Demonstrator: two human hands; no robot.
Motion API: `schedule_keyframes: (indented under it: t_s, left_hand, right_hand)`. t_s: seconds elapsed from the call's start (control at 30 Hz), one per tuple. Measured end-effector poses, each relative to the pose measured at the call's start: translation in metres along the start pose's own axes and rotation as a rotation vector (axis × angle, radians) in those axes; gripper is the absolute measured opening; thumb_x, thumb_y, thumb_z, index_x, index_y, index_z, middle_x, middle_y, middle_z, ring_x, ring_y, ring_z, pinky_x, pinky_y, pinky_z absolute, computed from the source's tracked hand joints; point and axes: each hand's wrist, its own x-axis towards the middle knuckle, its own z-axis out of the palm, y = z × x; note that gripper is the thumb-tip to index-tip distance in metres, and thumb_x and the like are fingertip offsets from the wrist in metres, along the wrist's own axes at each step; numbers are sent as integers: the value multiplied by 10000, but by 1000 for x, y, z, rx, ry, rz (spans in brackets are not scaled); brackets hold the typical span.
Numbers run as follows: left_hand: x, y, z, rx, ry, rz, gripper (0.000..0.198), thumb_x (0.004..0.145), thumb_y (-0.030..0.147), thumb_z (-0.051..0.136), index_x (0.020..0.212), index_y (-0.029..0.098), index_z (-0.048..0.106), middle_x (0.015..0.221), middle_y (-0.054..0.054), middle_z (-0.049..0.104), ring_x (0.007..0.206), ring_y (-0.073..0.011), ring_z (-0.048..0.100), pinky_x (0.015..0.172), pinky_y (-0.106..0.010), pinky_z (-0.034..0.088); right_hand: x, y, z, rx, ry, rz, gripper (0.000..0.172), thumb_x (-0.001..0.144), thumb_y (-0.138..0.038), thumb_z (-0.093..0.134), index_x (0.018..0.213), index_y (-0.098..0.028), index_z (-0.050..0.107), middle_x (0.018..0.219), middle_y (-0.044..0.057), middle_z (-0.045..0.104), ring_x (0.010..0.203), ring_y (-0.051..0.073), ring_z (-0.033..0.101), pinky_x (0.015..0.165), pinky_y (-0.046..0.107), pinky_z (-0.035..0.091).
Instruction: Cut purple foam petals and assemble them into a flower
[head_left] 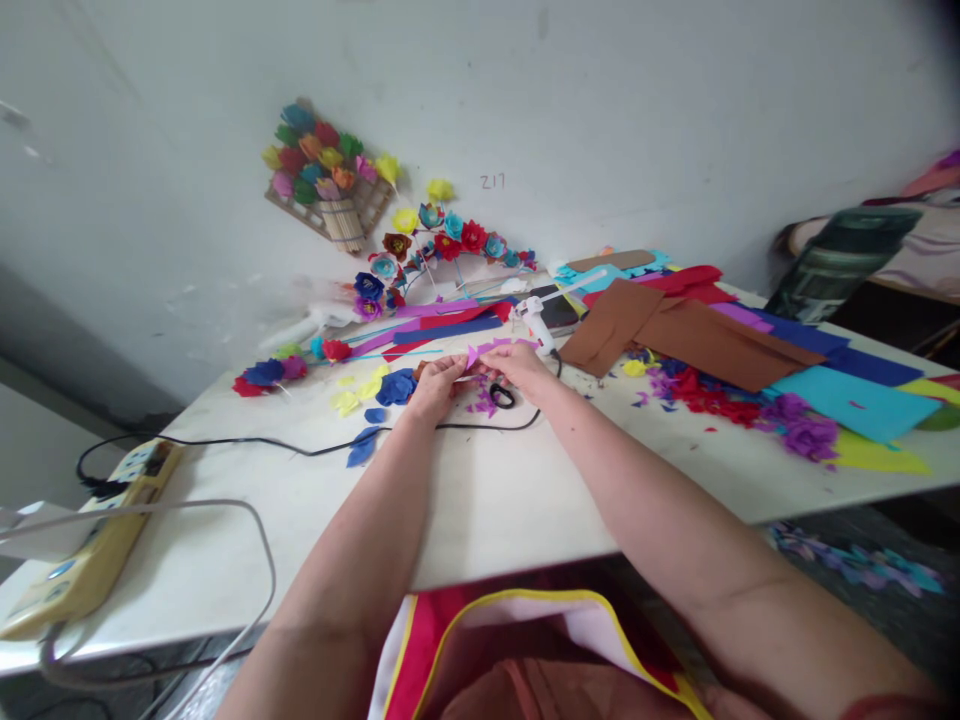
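My left hand point(441, 380) and my right hand point(517, 366) meet over the middle of the table, both with fingers pinched. Between them is a purple crepe paper strip point(472, 355) with a jagged cut edge; part of it trails behind my right hand. A thin light-blue stick point(405, 356) points left from beside my left fingers; whether they grip it I cannot tell. Just below my right hand lies a black scissor handle point(502, 397), with purple scraps around it. Blue paper petals point(396, 387) rest left of my left hand. A white glue gun point(534, 322) stands behind my right hand.
Brown paper sheets point(720, 340) and a purple paper flower point(808, 432) lie at the right. A black cord point(285, 445) crosses the table to a power strip point(90, 550) at the left. Finished paper flowers point(450, 245) and a dark bottle point(840, 265) stand farther back.
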Motion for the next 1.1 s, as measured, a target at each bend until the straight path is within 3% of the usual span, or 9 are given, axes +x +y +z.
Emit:
schedule_keyframes:
  t_s: [0.27, 0.9, 1.1]
  left_hand:
    - [-3, 3, 1, 28, -9, -16, 343, 617, 379, 814, 763, 116, 648, 775, -75, 685, 867, -216, 669, 722, -299, 534]
    - [0, -1, 0, 50, -22, -41, 345, 584, 363, 831, 759, 114, 667, 741, -61, 685, 766, -171, 656, 675, -259, 508]
    - [2, -3, 0, 34, 11, -46, 286, 624, 315, 812, 761, 113, 663, 733, -59, 684, 738, -164, 656, 703, -280, 520]
  right_hand:
    - [5, 5, 1, 31, 66, -60, 67, 760, -99, 672, 707, -135, 653, 578, -8, 633, 477, 63, 501, 396, 147, 335]
    - [3, 2, 1, 9, 17, -36, 80, 722, -61, 685, 716, -133, 649, 602, -3, 643, 472, 62, 509, 393, 153, 356]
    - [9, 8, -3, -150, 0, -82, 72, 751, -72, 638, 761, -129, 683, 618, 10, 648, 514, 85, 546, 449, 174, 401]
